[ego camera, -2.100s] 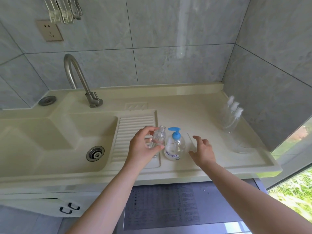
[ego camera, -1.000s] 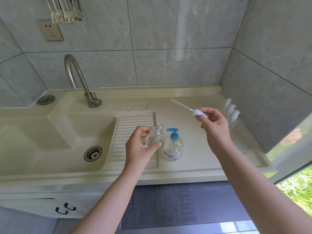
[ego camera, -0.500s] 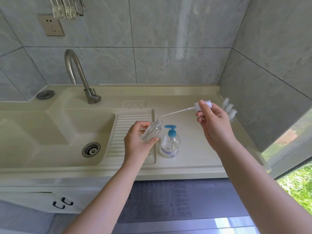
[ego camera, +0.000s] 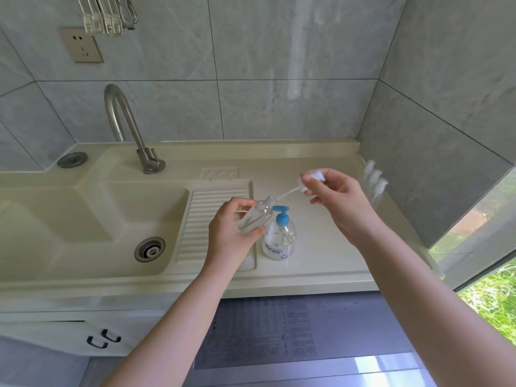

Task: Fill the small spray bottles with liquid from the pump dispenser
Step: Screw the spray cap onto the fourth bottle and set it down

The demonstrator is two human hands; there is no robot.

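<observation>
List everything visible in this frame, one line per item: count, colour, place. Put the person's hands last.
small spray bottle: 1, clear, tilted in left hand
spray head: 1, white, tube tip at bottle mouth
pump dispenser: 1, clear, blue pump, on counter
capped spray bottles: 3, clear, white tops, by right wall
faucet: 1, metal, behind sink
sink: 1, cream, left
drain: 1, metal, in sink
wall socket: 1, beige, upper left
left hand: holds bottle
right hand: pinches spray head

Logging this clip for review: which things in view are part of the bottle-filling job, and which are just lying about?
Part of the job:
left hand holding clear spray bottle
right hand pinching spray head
pump dispenser
three capped spray bottles

Lying about:
faucet
sink drain
wall socket
hanging clips
</observation>
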